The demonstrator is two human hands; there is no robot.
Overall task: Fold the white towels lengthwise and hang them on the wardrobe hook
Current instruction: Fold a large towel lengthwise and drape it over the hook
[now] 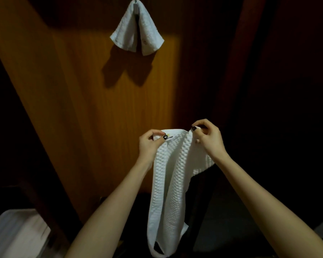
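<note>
2 hands hold 1 white waffle-weave towel (168, 174) up in front of the wooden wardrobe panel (78, 101). The left hand (150, 142) pinches the towel's top edge at its left corner, the thumb beside a small printed label (169, 137). The right hand (209, 140) grips the top edge at the right corner, fingers curled over the cloth. The towel hangs down between the forearms, gathered and sagging. A second towel (138, 32) is draped over the hook (135, 0) at the panel's top edge, its 2 halves spread apart. A blurred pale object (13, 233) sits in the lower left corner.
</note>
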